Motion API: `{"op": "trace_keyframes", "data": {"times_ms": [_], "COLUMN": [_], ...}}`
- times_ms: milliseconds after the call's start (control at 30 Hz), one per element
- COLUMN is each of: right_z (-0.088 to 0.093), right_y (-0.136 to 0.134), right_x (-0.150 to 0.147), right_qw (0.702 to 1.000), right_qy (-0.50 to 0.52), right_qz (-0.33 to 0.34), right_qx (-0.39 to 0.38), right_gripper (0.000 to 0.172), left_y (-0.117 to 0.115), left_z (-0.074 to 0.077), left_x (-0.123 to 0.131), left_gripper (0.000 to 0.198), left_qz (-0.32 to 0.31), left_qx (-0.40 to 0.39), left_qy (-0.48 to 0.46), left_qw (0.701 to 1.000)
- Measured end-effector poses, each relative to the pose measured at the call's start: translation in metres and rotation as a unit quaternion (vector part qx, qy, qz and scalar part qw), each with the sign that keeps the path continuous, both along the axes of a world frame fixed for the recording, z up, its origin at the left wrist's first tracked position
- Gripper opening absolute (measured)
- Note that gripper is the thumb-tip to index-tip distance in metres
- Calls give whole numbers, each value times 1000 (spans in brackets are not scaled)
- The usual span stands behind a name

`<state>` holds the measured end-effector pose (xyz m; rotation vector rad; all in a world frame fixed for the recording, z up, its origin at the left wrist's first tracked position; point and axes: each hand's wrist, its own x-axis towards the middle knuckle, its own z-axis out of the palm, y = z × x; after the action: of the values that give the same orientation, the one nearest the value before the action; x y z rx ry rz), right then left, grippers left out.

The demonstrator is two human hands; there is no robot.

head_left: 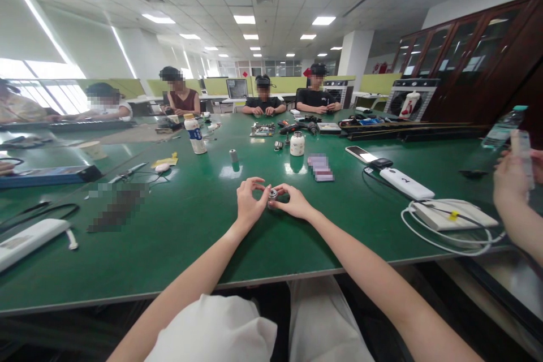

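My left hand (250, 202) and my right hand (293, 201) meet over the green table, thumbs and fingers curled round a small round metal part (272, 194). It looks silvery with a dark middle; its exact kind is too small to make out. Both hands are closed on it from either side, low over the tabletop. Beyond my left hand stands a small grey cylinder (233, 155). A white jar (297, 144) with small prints is farther off, past my right hand. Close to that jar lies a blurred-out pinkish rectangle (321, 168).
The green table (190, 263) holds a white-and-blue bottle (195, 134), a power drill (299, 126), a circuit board (262, 129), a phone (361, 154), a white power strip (406, 182) and a cabled white box (456, 215). Several people sit around; another person's hand (511, 175) is at right.
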<state>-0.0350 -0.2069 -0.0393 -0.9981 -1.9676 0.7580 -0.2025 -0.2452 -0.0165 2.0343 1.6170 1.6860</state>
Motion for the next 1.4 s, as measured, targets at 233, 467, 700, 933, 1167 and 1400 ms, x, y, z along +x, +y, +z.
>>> {"op": "trace_keyframes", "data": {"times_ms": [233,467,700,933,1167,1400], "right_z": [-3,-1,0,-1,-1,-1], "right_y": [1,-1,-2,0,0,0], "right_x": [-1,-1,0,0,0,0], "right_qw": [1000,1000,1000,1000,1000,1000], "right_qy": [6,3,3,8,13,6], "right_qz": [0,-4,-3,7,12,5], "right_qx": [0,-1,-5,0,-5,-1], "right_gripper": [41,39,40,39,39,41], "left_y": [-3,-1,11,20,18,10], "left_z": [1,-2,-9,-25,-23,-7], "left_x": [1,4,-12,-18,-16,-10], "left_gripper": [35,21,18,19,26,22], "left_qz": [-56,-19,55,9,17,26], "left_qx": [-20,26,-32,-118,-157,-34], "left_qy": [40,3,8,48,57,15], "left_qw": [997,999,998,992,986,999]}}
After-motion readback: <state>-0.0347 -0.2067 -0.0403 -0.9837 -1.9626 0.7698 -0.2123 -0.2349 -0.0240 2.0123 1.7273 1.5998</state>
